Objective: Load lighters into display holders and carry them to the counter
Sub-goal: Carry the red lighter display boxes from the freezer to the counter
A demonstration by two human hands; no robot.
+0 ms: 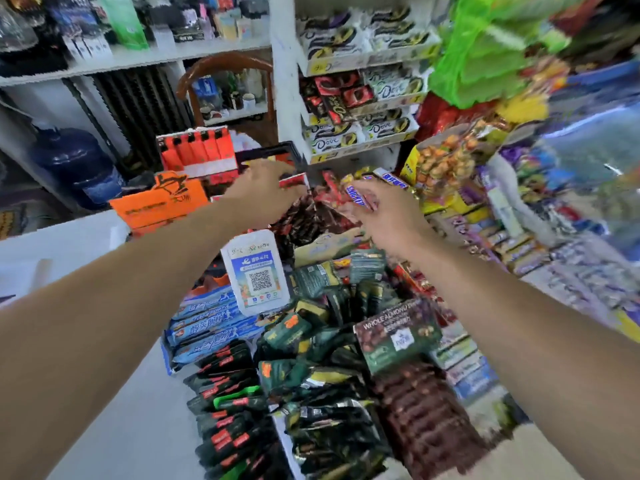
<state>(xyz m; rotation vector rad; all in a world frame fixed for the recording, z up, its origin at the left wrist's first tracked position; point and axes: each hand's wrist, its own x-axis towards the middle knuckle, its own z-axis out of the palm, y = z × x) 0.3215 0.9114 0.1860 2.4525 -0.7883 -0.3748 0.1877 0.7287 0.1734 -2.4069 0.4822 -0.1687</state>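
Note:
A black display holder (273,154) with a red and white front strip stands at the back of the counter, and my left hand (268,190) grips its front edge. Just left of it a second holder (202,168) carries a row of orange lighters (197,147). Further right, my right hand (382,211) hovers with relaxed, spread fingers over a pile of Snickers bars (358,199) and holds nothing. Motion blur hides what is inside the black holder.
An orange box (156,206) sits left of the holders. A QR payment stand (256,271) rises mid-counter among heaps of snack packets (311,341) and chocolate boxes (398,336). Dove chocolate shelves (360,129) are behind; a white counter top (52,251) lies left.

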